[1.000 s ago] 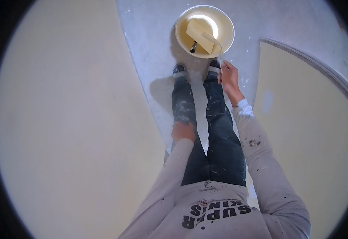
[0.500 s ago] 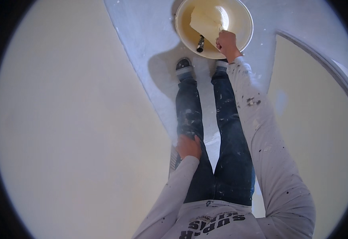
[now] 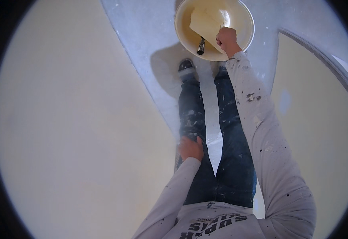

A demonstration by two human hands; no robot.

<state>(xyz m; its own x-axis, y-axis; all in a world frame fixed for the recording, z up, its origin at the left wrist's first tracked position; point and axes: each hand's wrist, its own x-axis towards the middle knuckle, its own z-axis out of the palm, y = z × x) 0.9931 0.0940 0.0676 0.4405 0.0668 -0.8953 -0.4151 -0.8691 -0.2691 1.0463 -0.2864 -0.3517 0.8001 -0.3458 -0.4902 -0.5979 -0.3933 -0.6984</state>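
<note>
A round cream-coloured bucket (image 3: 247, 36) stands on the floor just beyond my feet. Inside it is a pale, straight-edged mass (image 3: 204, 23) beside a darker yellowish area; whether this is paste or a flat blade I cannot tell. A dark, speckled tool handle (image 3: 201, 46) leans in the bucket near its front wall. My right hand (image 3: 227, 37) is a closed fist over the bucket's near right side; what it grips is hidden behind the fingers. My left hand (image 3: 190, 148) rests on my left leg (image 3: 192, 115) around the knee, thumb apart from the slightly blurred fingers.
A large pale wall surface (image 3: 78, 119) fills the left side, its edge slanting along the grey floor (image 3: 142, 24). To the right is another pale surface (image 3: 313, 103) with a curved dark strip (image 3: 333, 59). My dark shoe (image 3: 186, 65) is close to the bucket.
My right hand has risen slightly within the bucket, and the small tip seen above it before is now hidden. My left hand stays on the leg. The view has shifted a little.
</note>
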